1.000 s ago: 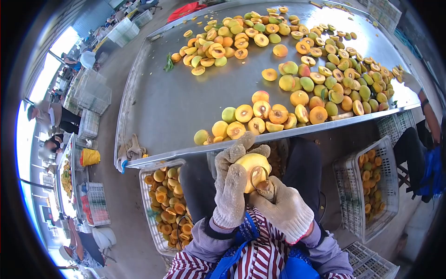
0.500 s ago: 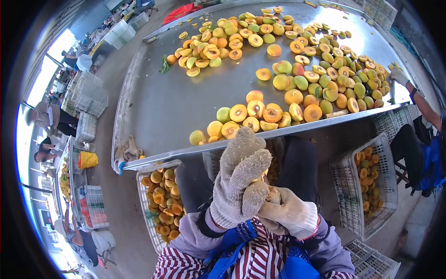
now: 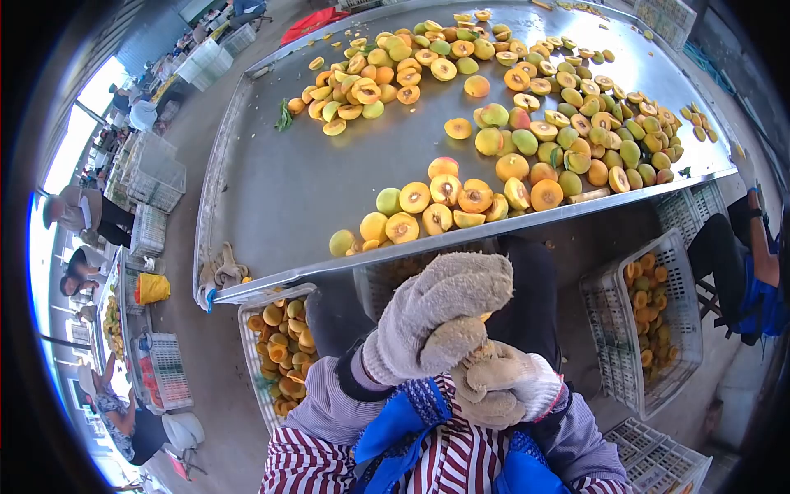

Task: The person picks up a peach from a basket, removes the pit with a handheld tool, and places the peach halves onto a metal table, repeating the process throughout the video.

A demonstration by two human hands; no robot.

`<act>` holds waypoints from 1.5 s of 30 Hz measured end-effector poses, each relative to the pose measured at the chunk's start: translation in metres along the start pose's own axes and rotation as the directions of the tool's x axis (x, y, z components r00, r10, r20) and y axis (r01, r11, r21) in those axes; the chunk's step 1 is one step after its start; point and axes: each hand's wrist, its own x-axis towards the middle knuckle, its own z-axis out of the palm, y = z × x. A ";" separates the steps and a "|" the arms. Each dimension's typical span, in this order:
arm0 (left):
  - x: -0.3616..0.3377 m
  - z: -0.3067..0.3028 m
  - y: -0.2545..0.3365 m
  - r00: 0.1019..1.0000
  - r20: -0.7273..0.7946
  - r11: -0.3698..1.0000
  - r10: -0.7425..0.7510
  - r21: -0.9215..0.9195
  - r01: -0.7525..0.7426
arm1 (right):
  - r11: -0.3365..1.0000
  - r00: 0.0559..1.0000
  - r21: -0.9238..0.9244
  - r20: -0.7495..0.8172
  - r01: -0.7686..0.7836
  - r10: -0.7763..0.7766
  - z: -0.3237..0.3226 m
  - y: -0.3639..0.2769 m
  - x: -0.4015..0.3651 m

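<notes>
In a long workshop, a metal table (image 3: 288,189) spans the upper part of the frame, with halved fruit (image 3: 402,227) along its near edge and bigger heaps beyond. A crate (image 3: 601,329) of fruit stands at the right of the frame, and a second crate (image 3: 245,342) at the lower left, both below the table.

At the lower centre, between the person's knees, the gloved left hand (image 3: 444,305) is curled over a piece of fruit (image 3: 486,316), fingers close together and thumb folded in. The gloved right hand (image 3: 498,380) meets it from below, fingers bent narrow. Handling this well would call for a firm but soft hold in the left palm, since ripe flesh could bruise or slip against damp-looking gloves, and for small, slow movements of the right hand, with the left thumb clear of its fingertips.

Only a sliver of the piece of fruit shows between the gloves; its cut face, if any, is hidden. What the right hand grips, fruit or tool, cannot be told. Dark lens edges crop the right side, where another person's arm (image 3: 766,267) shows, and the distant workers at the left are blurred.
</notes>
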 end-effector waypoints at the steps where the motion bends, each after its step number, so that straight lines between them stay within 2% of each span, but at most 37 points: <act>1: -0.002 0.005 -0.001 0.989 -0.040 0.963 -0.139 -0.239 0.126 | 1.000 1.000 -0.013 -0.018 0.000 -0.001 0.002 -0.002 0.000; 2: -0.003 0.008 0.000 0.959 -0.046 0.854 -0.281 -0.467 0.228 | 1.000 1.000 -0.013 -0.020 0.003 -0.003 0.004 -0.006 -0.001; 3: -0.003 0.006 0.005 0.959 -0.047 0.855 -0.279 -0.468 0.226 | 0.989 0.992 -0.148 -0.123 -0.020 0.001 0.008 -0.011 -0.001; 4: -0.001 0.003 0.014 0.894 0.017 0.703 -0.447 -0.612 0.363 | 0.959 0.974 -0.279 -0.225 -0.057 -0.008 0.009 -0.014 -0.002; 5: 0.002 0.001 0.022 0.803 0.115 0.505 -0.584 -0.723 0.471 | 0.958 0.974 -0.281 -0.226 -0.054 -0.012 0.009 -0.014 -0.002; 6: 0.001 0.003 0.027 0.747 0.120 0.499 -0.654 -0.673 0.546 | 0.971 0.977 -0.231 -0.214 -0.060 0.010 0.008 -0.013 -0.002; 8: -0.002 0.008 0.027 0.731 0.103 0.481 -0.674 -0.691 0.540 | 0.980 0.978 -0.179 -0.201 -0.085 0.049 0.003 -0.007 -0.002; 9: -0.003 0.010 0.026 0.720 0.093 0.467 -0.688 -0.703 0.537 | 0.998 0.997 -0.030 -0.055 -0.056 0.055 -0.003 -0.001 0.001; 10: -0.006 0.011 0.022 0.767 0.056 0.562 -0.639 -0.647 0.515 | 0.991 0.995 0.124 0.090 -0.046 0.035 -0.007 0.004 0.002; 11: -0.007 0.010 0.017 0.765 0.054 0.561 -0.641 -0.648 0.515 | 0.991 0.995 0.124 0.090 -0.050 0.039 -0.010 0.008 0.003; 13: -0.009 0.008 0.004 0.959 -0.018 0.845 -0.282 -0.478 0.240 | 0.988 0.989 0.136 0.140 -0.070 0.051 -0.012 0.016 0.004; 15: -0.012 0.009 0.000 0.973 -0.009 0.850 -0.233 -0.488 0.199 | 0.989 0.995 0.144 0.095 -0.033 0.019 -0.009 0.021 0.005; 17: -0.015 0.017 0.004 0.958 -0.085 0.771 -0.273 -0.615 0.165 | 0.989 0.986 0.137 0.168 -0.048 0.024 -0.012 0.022 0.006; 18: -0.021 0.027 0.011 0.902 -0.093 0.610 -0.422 -0.765 0.207 | 0.990 0.986 0.136 0.167 -0.049 0.026 -0.014 0.022 0.007; 19: -0.020 0.029 0.011 0.902 -0.093 0.610 -0.422 -0.766 0.206 | 0.983 0.974 0.163 0.220 -0.081 0.044 -0.016 0.022 0.008; 21: -0.020 0.032 0.010 0.888 -0.026 0.428 -0.458 -0.882 0.196 | 0.976 0.961 0.187 0.270 -0.115 0.062 -0.016 0.022 0.008; 22: -0.017 0.027 0.008 0.873 0.065 0.391 -0.484 -0.876 0.282 | 0.978 0.974 0.196 0.227 -0.073 0.027 -0.014 0.023 0.008; 23: -0.015 0.025 0.010 0.873 0.064 0.389 -0.484 -0.877 0.281 | 0.979 0.983 0.203 0.183 -0.029 -0.008 -0.012 0.024 0.008; 25: -0.009 0.020 0.014 0.796 0.169 0.393 -0.582 -0.798 0.457 | 0.983 0.989 0.183 0.139 0.015 -0.041 -0.007 0.023 0.005; 26: -0.013 0.021 0.007 0.877 0.074 0.608 -0.474 -0.694 0.387 | 0.984 0.992 0.169 0.096 0.062 -0.079 -0.006 0.023 0.004; 27: -0.015 0.022 -0.003 0.877 0.075 0.606 -0.475 -0.695 0.388 | 0.983 0.992 0.170 0.094 0.062 -0.079 -0.009 0.025 0.005; 29: -0.013 0.021 -0.018 0.991 -0.111 0.913 -0.076 -0.407 0.024 | 0.939 0.937 0.331 0.349 -0.092 -0.031 -0.019 0.027 0.011; 30: -0.017 0.025 -0.014 0.978 -0.107 0.847 -0.182 -0.523 0.101 | 0.940 0.936 0.329 0.351 -0.091 -0.032 -0.022 0.028 0.013; 31: -0.020 0.030 -0.005 0.977 -0.107 0.847 -0.183 -0.522 0.102 | 0.921 0.918 0.366 0.395 -0.135 -0.022 -0.024 0.031 0.014; 32: -0.021 0.035 0.005 0.926 -0.074 0.601 -0.371 -0.779 0.179 | 0.899 0.898 0.398 0.439 -0.181 -0.013 -0.025 0.033 0.015; 33: -0.021 0.038 0.011 0.851 0.023 0.276 -0.524 -0.941 0.195 | 0.900 0.899 0.396 0.439 -0.181 -0.012 -0.025 0.035 0.012; 34: -0.024 0.040 0.009 0.833 -0.004 0.346 -0.553 -0.911 0.225 | 0.952 0.974 0.299 0.228 -0.066 -0.004 -0.027 0.038 0.008; 35: -0.022 0.043 0.006 0.834 -0.004 0.342 -0.551 -0.913 0.222 | 0.985 1.000 0.173 0.003 0.025 -0.026 -0.028 0.039 0.005; 36: -0.019 0.044 0.004 0.816 0.110 -0.082 -0.567 -0.994 0.077 | 0.985 1.000 0.172 -0.001 0.023 -0.023 -0.028 0.037 0.004; 37: -0.018 0.044 0.002 0.818 0.220 -0.486 -0.532 -0.870 -0.082 | 0.992 0.994 0.127 0.112 0.003 -0.017 -0.027 0.032 0.006; 38: -0.025 0.040 0.003 0.573 0.167 -0.135 -0.802 -0.986 0.099 | 0.997 0.974 0.078 0.228 -0.014 -0.004 -0.026 0.026 0.010; 39: -0.031 0.034 0.004 0.573 0.159 -0.126 -0.804 -0.987 0.097 | 0.999 0.940 0.029 0.342 -0.026 0.014 -0.026 0.022 0.013; 40: -0.035 0.028 0.003 0.532 0.002 0.140 -0.846 -0.964 0.227 | 0.992 0.940 0.046 0.327 -0.119 0.097 -0.033 0.015 0.011; 41: -0.040 0.020 0.002 0.509 -0.166 0.382 -0.844 -0.853 0.356 | 0.992 0.938 0.039 0.331 -0.123 0.103 -0.033 0.011 0.008; 43: -0.066 -0.016 0.002 0.502 -0.431 0.648 -0.750 -0.630 0.427 | 0.993 0.997 -0.101 -0.049 -0.060 0.055 -0.027 0.004 0.004; 44: -0.090 -0.036 -0.005 0.412 -0.553 0.688 -0.724 -0.541 0.484 | 0.979 0.981 -0.200 -0.194 -0.043 0.003 -0.023 0.004 0.004; 45: -0.116 -0.059 -0.015 0.324 -0.668 0.709 -0.670 -0.447 0.545 | 0.978 0.982 -0.202 -0.186 -0.045 0.006 -0.025 0.003 0.006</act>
